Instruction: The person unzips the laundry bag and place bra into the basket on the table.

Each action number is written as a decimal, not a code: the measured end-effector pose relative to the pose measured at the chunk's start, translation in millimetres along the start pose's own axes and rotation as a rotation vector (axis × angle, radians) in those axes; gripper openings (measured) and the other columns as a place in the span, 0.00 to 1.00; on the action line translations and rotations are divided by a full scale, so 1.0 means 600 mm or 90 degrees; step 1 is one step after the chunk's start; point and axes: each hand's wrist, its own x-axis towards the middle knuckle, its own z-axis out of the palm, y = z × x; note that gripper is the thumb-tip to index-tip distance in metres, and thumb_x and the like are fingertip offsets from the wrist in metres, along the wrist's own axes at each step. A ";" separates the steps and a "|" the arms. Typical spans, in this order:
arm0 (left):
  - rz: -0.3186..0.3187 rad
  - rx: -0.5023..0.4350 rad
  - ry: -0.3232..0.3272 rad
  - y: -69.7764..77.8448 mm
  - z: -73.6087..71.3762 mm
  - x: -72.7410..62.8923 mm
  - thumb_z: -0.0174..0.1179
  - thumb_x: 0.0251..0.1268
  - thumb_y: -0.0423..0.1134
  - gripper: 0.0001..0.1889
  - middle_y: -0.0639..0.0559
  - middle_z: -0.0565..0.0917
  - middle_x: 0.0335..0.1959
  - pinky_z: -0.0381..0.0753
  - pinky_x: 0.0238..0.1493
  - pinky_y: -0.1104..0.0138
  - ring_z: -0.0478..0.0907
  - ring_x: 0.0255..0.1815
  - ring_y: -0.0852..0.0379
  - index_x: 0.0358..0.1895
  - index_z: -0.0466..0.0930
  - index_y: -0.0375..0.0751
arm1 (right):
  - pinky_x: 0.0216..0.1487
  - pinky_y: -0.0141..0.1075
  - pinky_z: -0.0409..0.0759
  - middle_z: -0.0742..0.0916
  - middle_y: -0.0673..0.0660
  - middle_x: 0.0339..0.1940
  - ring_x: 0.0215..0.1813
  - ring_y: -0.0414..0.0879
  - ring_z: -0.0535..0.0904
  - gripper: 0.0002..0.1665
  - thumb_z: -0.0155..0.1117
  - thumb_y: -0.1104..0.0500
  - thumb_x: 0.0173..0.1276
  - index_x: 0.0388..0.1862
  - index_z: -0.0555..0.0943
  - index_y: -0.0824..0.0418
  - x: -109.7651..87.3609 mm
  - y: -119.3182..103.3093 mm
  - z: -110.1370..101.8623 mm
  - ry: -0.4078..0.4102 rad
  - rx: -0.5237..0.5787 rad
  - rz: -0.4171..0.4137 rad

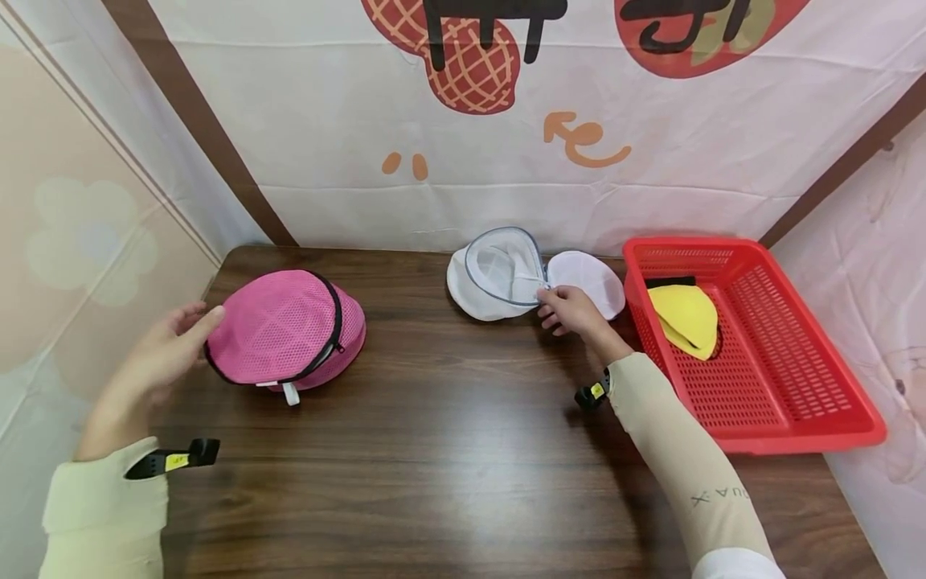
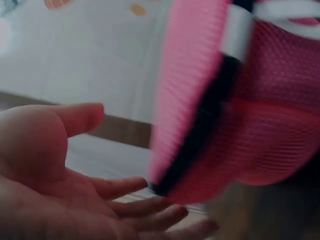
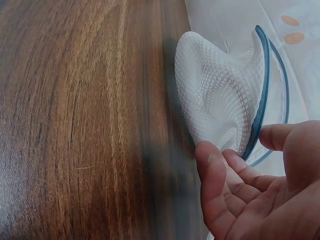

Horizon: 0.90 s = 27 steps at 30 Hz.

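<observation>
Wood-grain table (image 1: 434, 466), printed curtain (image 1: 325, 96) behind. White mesh bag (image 1: 495, 277) lies at ten o'clock from the right hand (image 1: 575, 314), its blue rim (image 3: 265, 80) pinched between thumb and fingers. Pink mesh bag (image 1: 278, 330) sits at three o'clock from the left hand (image 1: 162, 350), fingers spread; contact undetermined.

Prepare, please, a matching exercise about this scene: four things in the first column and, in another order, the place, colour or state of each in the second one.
Things:
1. pink mesh bag
2. white mesh bag
3. yellow item
4. plastic basket

Descriptions:
A. red, with many holes in its walls
B. at the left hand, with black edging
C. lying inside the basket
D. its blue edging pinched by the right hand

Right pairs: 1-B, 2-D, 3-C, 4-A
</observation>
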 end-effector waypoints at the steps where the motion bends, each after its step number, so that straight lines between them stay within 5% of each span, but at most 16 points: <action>1: -0.002 -0.036 -0.017 -0.012 0.001 0.007 0.42 0.82 0.53 0.43 0.26 0.60 0.71 0.79 0.38 0.81 0.76 0.52 0.61 0.77 0.35 0.20 | 0.34 0.35 0.86 0.86 0.68 0.51 0.42 0.52 0.86 0.29 0.51 0.45 0.81 0.60 0.75 0.71 0.000 0.000 0.000 0.000 0.000 0.001; 4: -0.002 -0.180 -0.062 -0.042 0.004 0.024 0.43 0.83 0.51 0.41 0.50 0.75 0.57 0.82 0.39 0.77 0.75 0.42 0.77 0.79 0.35 0.23 | 0.34 0.34 0.86 0.86 0.68 0.51 0.42 0.52 0.86 0.29 0.51 0.45 0.81 0.59 0.75 0.71 0.002 0.001 0.000 -0.002 -0.001 0.004; 6: -0.006 -0.262 -0.080 -0.052 0.006 0.028 0.44 0.83 0.49 0.39 0.66 0.77 0.48 0.82 0.39 0.76 0.78 0.42 0.74 0.80 0.37 0.27 | 0.33 0.34 0.86 0.86 0.67 0.50 0.40 0.50 0.85 0.29 0.51 0.45 0.81 0.59 0.75 0.70 0.002 0.001 0.000 -0.002 0.001 0.004; 8: -0.014 -0.316 -0.082 -0.058 0.008 0.029 0.46 0.83 0.47 0.31 0.70 0.79 0.42 0.83 0.38 0.75 0.79 0.41 0.71 0.78 0.50 0.37 | 0.33 0.34 0.85 0.86 0.67 0.49 0.38 0.48 0.85 0.29 0.51 0.45 0.81 0.58 0.75 0.71 0.002 0.001 -0.001 -0.004 0.002 0.001; 13: -0.024 -0.349 -0.058 -0.059 0.014 0.027 0.53 0.80 0.43 0.09 0.66 0.81 0.40 0.84 0.37 0.75 0.80 0.39 0.69 0.56 0.67 0.56 | 0.32 0.34 0.85 0.86 0.68 0.49 0.34 0.46 0.83 0.28 0.52 0.46 0.81 0.56 0.76 0.71 0.001 0.001 -0.004 0.001 0.008 -0.005; 23: -0.049 -0.317 -0.039 -0.054 0.024 0.027 0.56 0.79 0.43 0.14 0.67 0.80 0.37 0.83 0.35 0.76 0.78 0.37 0.70 0.60 0.66 0.51 | 0.36 0.35 0.86 0.86 0.67 0.49 0.40 0.52 0.85 0.28 0.51 0.44 0.81 0.56 0.76 0.70 -0.001 0.004 -0.002 -0.016 -0.004 0.008; 27: -0.040 -0.284 -0.046 -0.049 0.031 0.030 0.55 0.79 0.44 0.29 0.67 0.79 0.38 0.83 0.36 0.77 0.79 0.38 0.71 0.73 0.57 0.35 | 0.35 0.35 0.86 0.86 0.67 0.48 0.39 0.51 0.85 0.28 0.52 0.45 0.81 0.56 0.76 0.71 -0.002 0.004 -0.001 -0.011 -0.006 0.005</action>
